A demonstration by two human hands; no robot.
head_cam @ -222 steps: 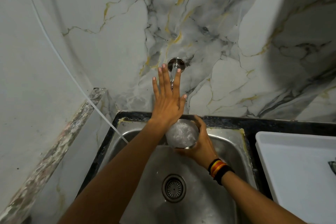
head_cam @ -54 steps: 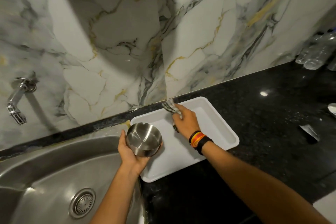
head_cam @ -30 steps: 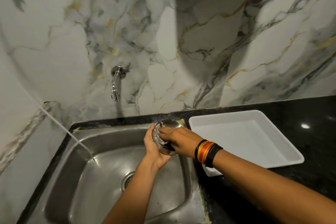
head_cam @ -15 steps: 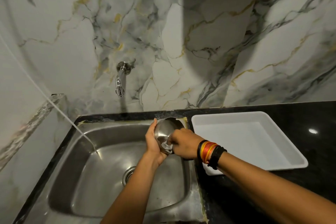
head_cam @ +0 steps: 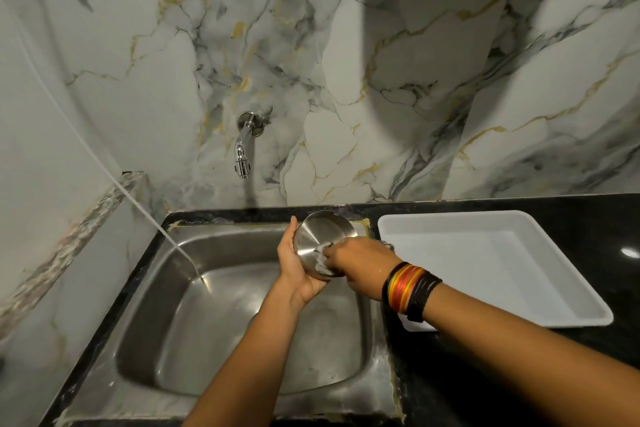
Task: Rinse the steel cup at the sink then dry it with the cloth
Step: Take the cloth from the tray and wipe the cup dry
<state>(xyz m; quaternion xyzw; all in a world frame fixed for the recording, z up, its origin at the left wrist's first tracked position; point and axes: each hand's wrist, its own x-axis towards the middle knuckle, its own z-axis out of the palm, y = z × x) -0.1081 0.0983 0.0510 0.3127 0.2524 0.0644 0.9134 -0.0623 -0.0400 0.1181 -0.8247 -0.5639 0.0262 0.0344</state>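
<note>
Over the steel sink (head_cam: 145,333), the left hand (head_cam: 297,269) grips the steel cup (head_cam: 320,237) tipped bottom-up while the right hand (head_cam: 360,262) presses the bunched cloth (head_cam: 321,255) against its base—drying, with turning the cup likely next.

We see the steel cup (head_cam: 317,236) tipped on its side over the back right corner of the sink (head_cam: 221,322), brushed round base facing us. The cloth (head_cam: 322,258), small, grey and crumpled, is pressed on the base's lower right edge, mostly hidden.
</note>
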